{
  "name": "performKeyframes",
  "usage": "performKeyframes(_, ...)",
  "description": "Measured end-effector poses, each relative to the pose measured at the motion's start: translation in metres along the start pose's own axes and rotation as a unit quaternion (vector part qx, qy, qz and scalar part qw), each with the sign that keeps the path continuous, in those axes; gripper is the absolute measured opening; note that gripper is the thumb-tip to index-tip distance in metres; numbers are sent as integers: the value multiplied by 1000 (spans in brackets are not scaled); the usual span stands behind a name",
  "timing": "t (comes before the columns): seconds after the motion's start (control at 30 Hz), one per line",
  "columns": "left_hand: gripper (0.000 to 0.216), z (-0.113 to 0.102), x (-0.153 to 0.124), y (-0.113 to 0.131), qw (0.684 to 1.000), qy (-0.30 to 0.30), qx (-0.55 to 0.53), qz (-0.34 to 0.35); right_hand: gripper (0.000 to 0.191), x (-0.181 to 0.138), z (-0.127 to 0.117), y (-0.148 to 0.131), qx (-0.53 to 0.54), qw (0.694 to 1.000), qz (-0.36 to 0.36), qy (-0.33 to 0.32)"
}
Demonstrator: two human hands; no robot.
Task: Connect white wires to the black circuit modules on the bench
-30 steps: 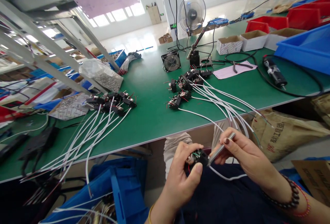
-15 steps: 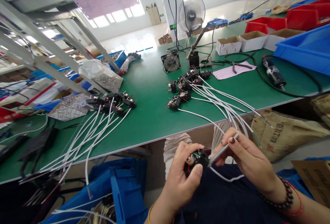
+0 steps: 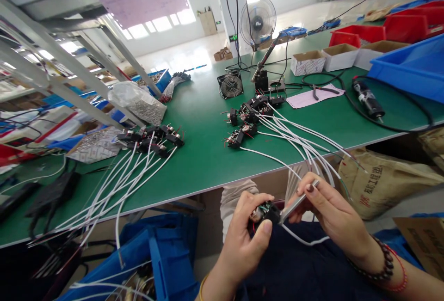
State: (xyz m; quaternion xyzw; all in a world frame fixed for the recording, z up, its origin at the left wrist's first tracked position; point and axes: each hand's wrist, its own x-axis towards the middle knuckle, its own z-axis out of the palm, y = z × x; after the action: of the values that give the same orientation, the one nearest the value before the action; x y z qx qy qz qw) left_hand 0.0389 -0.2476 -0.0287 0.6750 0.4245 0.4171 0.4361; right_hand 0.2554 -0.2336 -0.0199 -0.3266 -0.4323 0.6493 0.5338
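My left hand (image 3: pixel 244 238) is closed around a small black electrical part (image 3: pixel 272 215) with green and red wires showing on its open side. In my right hand (image 3: pixel 333 215), thumb and fingers pinch a slim silver pair of tweezers (image 3: pixel 299 203). Its lower end meets the black part where a white cable (image 3: pixel 305 242) comes out. The exact contact at that end is too small to make out. Both hands are in front of the bench edge, above my lap. Similar black parts with white cables (image 3: pixel 248 113) lie on the green bench (image 3: pixel 201 153) beyond my hands.
More cabled parts (image 3: pixel 152 139) lie at left. A soldering iron (image 3: pixel 265 60) stands behind a small fan (image 3: pixel 231 85). Pliers (image 3: pixel 324 90) rest on pink paper; an electric screwdriver (image 3: pixel 368 100) lies at right. A blue crate (image 3: pixel 169 254) stands below the bench, a sack (image 3: pixel 385 178) at right.
Almost nothing differs. The tweezers and my right fingers have shifted very slightly, while the left hand keeps its hold on the black part.
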Motion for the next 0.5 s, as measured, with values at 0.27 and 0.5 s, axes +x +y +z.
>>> performKeyframes(0.27,42,-1,0,-3,1000,12,12,18,43,5,-9,10,68,996,63,-12)
performKeyframes(0.5,42,1,0,-3,1000,2,-11,9,44,2,-1,3,-6,1000,4,13)
